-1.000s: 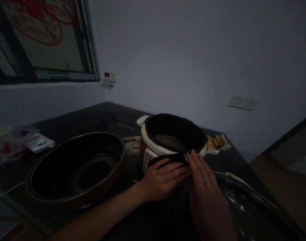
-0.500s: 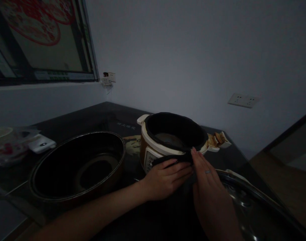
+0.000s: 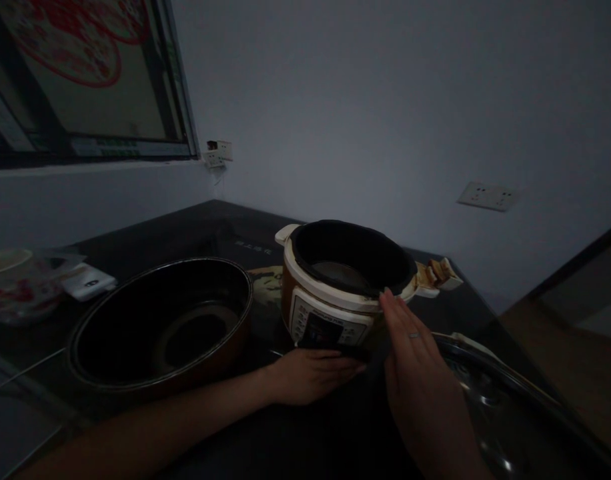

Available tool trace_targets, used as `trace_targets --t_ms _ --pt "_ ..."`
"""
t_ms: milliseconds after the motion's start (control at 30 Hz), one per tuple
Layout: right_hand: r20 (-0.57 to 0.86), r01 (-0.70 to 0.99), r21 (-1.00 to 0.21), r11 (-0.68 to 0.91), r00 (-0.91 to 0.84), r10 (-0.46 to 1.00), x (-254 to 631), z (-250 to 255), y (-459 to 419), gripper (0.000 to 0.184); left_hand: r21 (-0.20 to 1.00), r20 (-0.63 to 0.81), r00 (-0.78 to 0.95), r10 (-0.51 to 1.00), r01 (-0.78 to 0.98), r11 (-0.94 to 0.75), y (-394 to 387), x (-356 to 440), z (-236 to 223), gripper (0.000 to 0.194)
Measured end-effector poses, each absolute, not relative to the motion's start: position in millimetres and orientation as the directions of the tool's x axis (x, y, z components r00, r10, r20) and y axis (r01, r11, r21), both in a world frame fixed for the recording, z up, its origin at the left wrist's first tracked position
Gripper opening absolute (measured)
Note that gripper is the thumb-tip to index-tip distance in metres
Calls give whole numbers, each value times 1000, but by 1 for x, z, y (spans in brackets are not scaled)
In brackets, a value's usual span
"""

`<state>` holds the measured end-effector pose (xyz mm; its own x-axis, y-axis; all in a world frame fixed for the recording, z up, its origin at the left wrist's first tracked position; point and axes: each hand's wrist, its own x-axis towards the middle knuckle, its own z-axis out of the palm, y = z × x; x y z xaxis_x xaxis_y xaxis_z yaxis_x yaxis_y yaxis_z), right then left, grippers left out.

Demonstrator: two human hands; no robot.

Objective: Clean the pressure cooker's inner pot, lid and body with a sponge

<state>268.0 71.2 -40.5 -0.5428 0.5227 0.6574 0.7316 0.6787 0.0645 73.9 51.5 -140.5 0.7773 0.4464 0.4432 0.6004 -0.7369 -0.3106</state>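
Observation:
A white and brown electric pressure cooker (image 3: 298,280) stands lidless on the dark counter, its black inner pot (image 3: 355,250) showing. My left hand (image 3: 315,377) is low in front of its control panel (image 3: 330,327), fingers stretched and held together over a dark piece that looks like a black cloth (image 3: 330,348). Much of that cloth is lost in shadow. With straight fingers, my right hand (image 3: 418,360) touches the cooker's front right rim; a ring is on one finger, and no object shows in it.
Left of the cooker sits a large dark pot (image 3: 160,387). A glass lid (image 3: 490,400) lies at the right front. Farther left are a plastic-wrapped bowl (image 3: 23,287) and a white device (image 3: 90,283). Stained hinge parts (image 3: 438,273) jut from the cooker's right side.
My left hand has slid down the cooker's front with the black cloth, from near the rim to below the control panel, which now shows. My right hand stays at the rim.

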Motion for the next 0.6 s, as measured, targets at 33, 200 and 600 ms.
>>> trace_targets --t_ms 33,200,600 --pt "656 729 65 682 -546 521 268 -40 71 77 -305 438 783 441 591 -747 52 73 -143 41" --pt "655 711 68 700 -561 506 267 -40 70 71 -283 396 812 430 553 -784 49 66 -153 39" --pt "651 703 111 703 -586 483 268 -40 73 56 -164 763 425 487 856 -490 66 56 -119 63"
